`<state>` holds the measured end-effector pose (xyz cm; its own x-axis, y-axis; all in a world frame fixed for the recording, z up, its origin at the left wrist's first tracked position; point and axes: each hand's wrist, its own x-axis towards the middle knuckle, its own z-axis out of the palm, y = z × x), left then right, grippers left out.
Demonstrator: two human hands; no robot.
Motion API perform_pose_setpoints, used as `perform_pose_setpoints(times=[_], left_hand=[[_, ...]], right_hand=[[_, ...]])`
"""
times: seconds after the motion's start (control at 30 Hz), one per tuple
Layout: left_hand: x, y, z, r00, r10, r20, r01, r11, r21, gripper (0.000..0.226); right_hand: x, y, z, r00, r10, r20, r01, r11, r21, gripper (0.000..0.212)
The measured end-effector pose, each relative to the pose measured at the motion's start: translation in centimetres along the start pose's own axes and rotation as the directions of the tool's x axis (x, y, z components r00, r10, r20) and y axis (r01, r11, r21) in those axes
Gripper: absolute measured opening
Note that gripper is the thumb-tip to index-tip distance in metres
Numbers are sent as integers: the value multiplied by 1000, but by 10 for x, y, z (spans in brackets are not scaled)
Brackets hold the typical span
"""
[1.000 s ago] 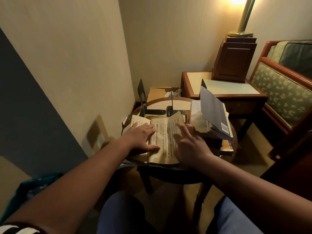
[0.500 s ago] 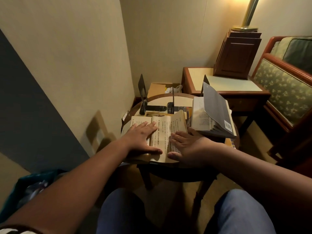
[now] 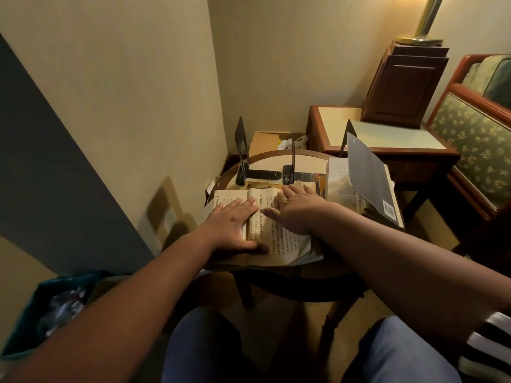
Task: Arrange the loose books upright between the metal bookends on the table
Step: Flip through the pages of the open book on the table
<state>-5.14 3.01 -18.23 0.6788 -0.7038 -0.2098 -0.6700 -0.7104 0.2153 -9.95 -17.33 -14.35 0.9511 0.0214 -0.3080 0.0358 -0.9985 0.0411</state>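
At near table (image 3: 272,161) edge: my left hand (image 3: 232,222), right hand (image 3: 300,212) flat, fingers straight, pressing open book (image 3: 276,241). Close it squarely first; right tips perhaps curled.

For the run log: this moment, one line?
left hand: flat on open book | right hand: flat on same book | book: lying open, not upright

A yellowed book (image 3: 279,236) lies open flat at the round table's (image 3: 269,161) near edge, a grey-covered book (image 3: 367,175) sprawls half open on its right, black metal bookends (image 3: 241,140) upright behind
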Motion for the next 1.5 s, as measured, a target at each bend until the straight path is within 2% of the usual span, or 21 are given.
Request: perform_pose_setpoints(times=[0.1,0.2,0.33,0.5,0.7,0.83,0.93,1.03,1.23,1.37,1.5], left_hand=[[-6,-8,1,1000,-17,-2,17,1000,-16,123],[-8,-13,5,1000,-18,-18,18,999,-31,137],[-6,-17,8,1000,-10,-18,9,999,-38,138],[-7,-18,8,1000,2,-7,-2,997,-79,137],[-9,-18,5,1000,14,1,-14,996,-84,137],[-9,-18,3,1000,15,4,-15,996,-90,138],[-8,-18,4,1000,18,4,-18,996,-86,139],[-7,-20,5,1000,18,5,-18,996,-82,138],[-8,-21,5,1000,29,1,-29,996,-84,138],[-8,-22,7,1000,28,-8,-29,993,-114,136],[-7,-24,8,999,32,-14,-34,991,-133,136]], right_hand=[[6,-10,9,996,-34,-77,34,999,1,87],[2,-20,24,998,-54,-24,53,998,-32,87],[-21,-27,48,998,-53,-41,53,999,-8,85],[-69,-32,71,992,-113,-52,118,987,107,87],[-98,-32,68,989,-146,37,140,982,128,102],[-83,-25,59,984,-168,53,159,978,138,95],[-65,-23,52,993,-121,10,118,982,150,91],[-44,-25,44,995,-90,-48,99,966,237,88],[-1,-32,36,998,17,-53,4,930,368,82],[-2,-30,53,997,14,-76,11,949,316,77],[-27,-25,72,984,-58,-168,101,960,260,78]])
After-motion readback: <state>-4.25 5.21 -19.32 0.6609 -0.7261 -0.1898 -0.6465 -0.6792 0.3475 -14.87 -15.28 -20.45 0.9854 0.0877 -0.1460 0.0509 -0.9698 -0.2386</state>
